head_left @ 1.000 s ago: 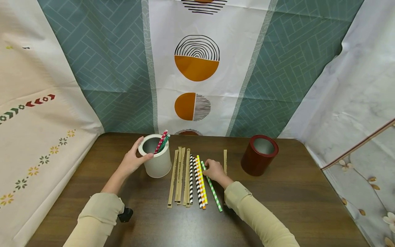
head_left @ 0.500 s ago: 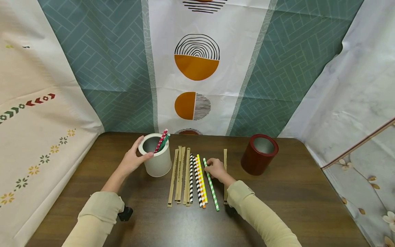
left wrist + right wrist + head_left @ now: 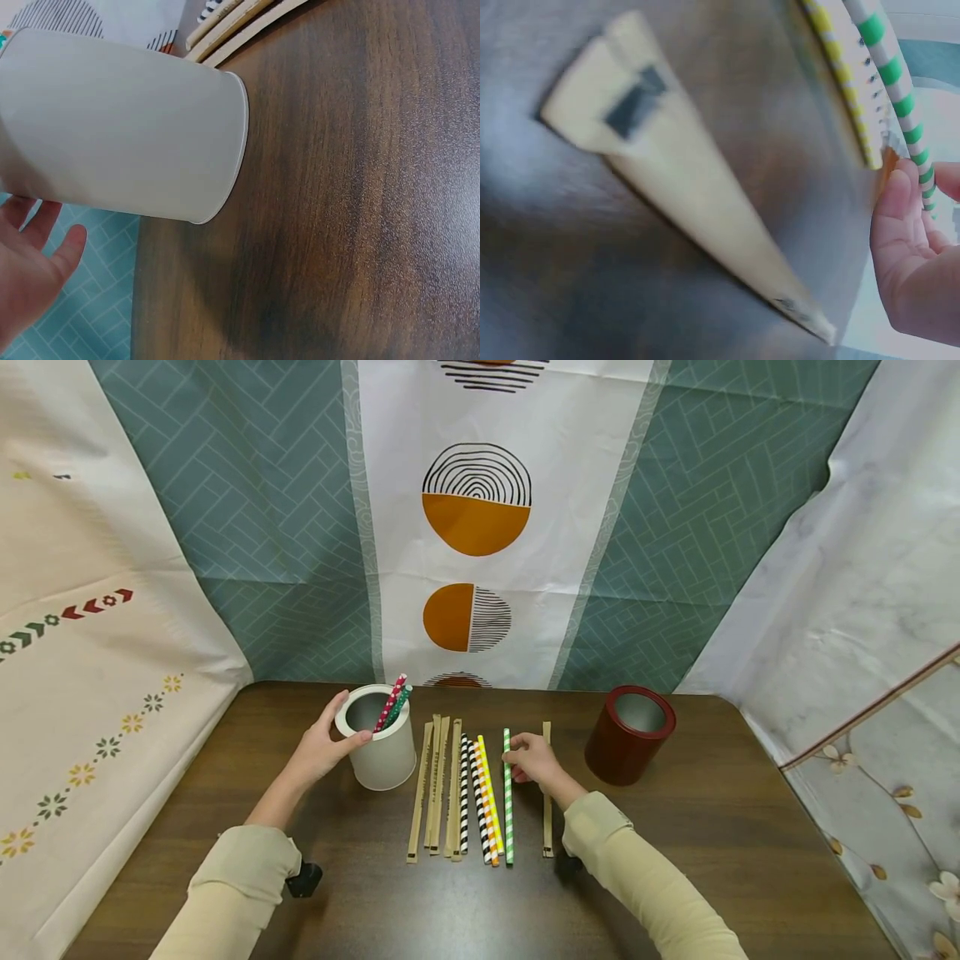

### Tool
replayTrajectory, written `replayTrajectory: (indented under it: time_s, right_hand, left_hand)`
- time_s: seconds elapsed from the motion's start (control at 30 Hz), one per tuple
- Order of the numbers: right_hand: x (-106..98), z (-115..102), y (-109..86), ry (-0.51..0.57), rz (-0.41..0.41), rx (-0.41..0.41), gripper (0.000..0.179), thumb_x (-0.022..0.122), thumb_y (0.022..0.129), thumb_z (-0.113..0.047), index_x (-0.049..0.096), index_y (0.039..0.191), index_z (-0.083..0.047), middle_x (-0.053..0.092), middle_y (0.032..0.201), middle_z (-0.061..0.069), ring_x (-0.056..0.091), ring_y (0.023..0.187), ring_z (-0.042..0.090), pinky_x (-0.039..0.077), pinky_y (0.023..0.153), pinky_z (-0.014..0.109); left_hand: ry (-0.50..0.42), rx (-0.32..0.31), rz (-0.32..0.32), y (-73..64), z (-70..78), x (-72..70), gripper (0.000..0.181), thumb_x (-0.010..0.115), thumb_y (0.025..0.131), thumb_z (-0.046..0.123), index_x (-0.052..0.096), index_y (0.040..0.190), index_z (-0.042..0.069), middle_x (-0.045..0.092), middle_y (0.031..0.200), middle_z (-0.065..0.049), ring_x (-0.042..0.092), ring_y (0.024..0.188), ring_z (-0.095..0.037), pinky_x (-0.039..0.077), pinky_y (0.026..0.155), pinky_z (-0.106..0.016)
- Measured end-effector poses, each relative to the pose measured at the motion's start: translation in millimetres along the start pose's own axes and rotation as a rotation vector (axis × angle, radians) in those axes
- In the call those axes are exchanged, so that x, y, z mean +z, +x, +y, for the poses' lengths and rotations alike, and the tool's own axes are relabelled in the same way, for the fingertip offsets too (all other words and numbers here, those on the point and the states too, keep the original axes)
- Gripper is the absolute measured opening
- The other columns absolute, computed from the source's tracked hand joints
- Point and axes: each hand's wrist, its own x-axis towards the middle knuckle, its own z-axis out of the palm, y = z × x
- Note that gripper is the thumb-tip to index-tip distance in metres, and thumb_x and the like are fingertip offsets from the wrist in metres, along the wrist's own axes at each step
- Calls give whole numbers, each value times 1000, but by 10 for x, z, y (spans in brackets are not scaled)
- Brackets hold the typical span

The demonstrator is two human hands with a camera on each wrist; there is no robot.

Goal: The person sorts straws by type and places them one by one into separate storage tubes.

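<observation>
My left hand (image 3: 320, 745) holds the white canister (image 3: 384, 764) from its left side, thumb at the near rim and fingers around the far side. A red dotted straw (image 3: 392, 700) and a green dotted straw (image 3: 397, 707) stand tilted inside it. In the left wrist view, fingertips touch the canister wall (image 3: 127, 124). My right hand (image 3: 534, 762) pinches a green-and-white striped paper straw (image 3: 508, 810) between thumb and fingers near its upper part, as the right wrist view also shows on the straw (image 3: 890, 71). The straw points nearly straight away from me.
Left of the striped straw lie a yellow straw (image 3: 489, 789), orange and black striped straws (image 3: 465, 810), and several paper-wrapped straws (image 3: 437, 785). One wrapped straw (image 3: 547, 827) lies under my right wrist. A dark red canister (image 3: 626, 747) stands at the right on the brown table (image 3: 720, 827).
The green striped straw has moved right, away from the yellow one, and turned straighter, with my right hand shifting right. My left hand and the white canister have stayed in place.
</observation>
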Motion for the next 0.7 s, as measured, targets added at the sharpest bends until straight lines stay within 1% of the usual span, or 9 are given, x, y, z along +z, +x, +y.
replayTrajectory:
  time_s: [0.17, 0.3, 0.53, 0.7]
  right_hand:
    - [-50, -205, -42, 67, -4, -31, 31, 59, 81, -5, 49, 110, 2, 54, 69, 6, 51, 47, 13, 49, 50, 29]
    - [-90, -386, -74, 115, 4, -62, 31, 59, 80, -4, 48, 109, 0, 56, 72, 5, 54, 49, 13, 51, 53, 30]
    - [-131, -691, -135, 187, -2, -145, 24, 57, 82, -3, 47, 104, 0, 57, 70, 2, 58, 53, 14, 50, 52, 27]
    - [-144, -900, -189, 265, -2, -190, 23, 56, 82, -1, 45, 102, 0, 58, 67, -2, 58, 52, 13, 49, 50, 23]
  left_hand:
    - [2, -8, -2, -9, -2, -5, 87, 63, 79, 38, 7, 143, 17, 14, 147, -14, 15, 133, -35, 19, 100, -61]
    - [2, -12, -3, -12, 0, -5, 87, 63, 79, 38, 7, 143, 18, 15, 147, -14, 15, 133, -35, 19, 99, -61]
    - [-14, -4, -4, -4, -10, 1, 87, 63, 79, 37, 8, 143, 16, 13, 148, -13, 14, 134, -35, 18, 100, -61]
    - [-17, 1, 1, 3, -8, 4, 87, 64, 79, 36, 9, 143, 15, 14, 148, -13, 14, 134, -35, 18, 100, -61]
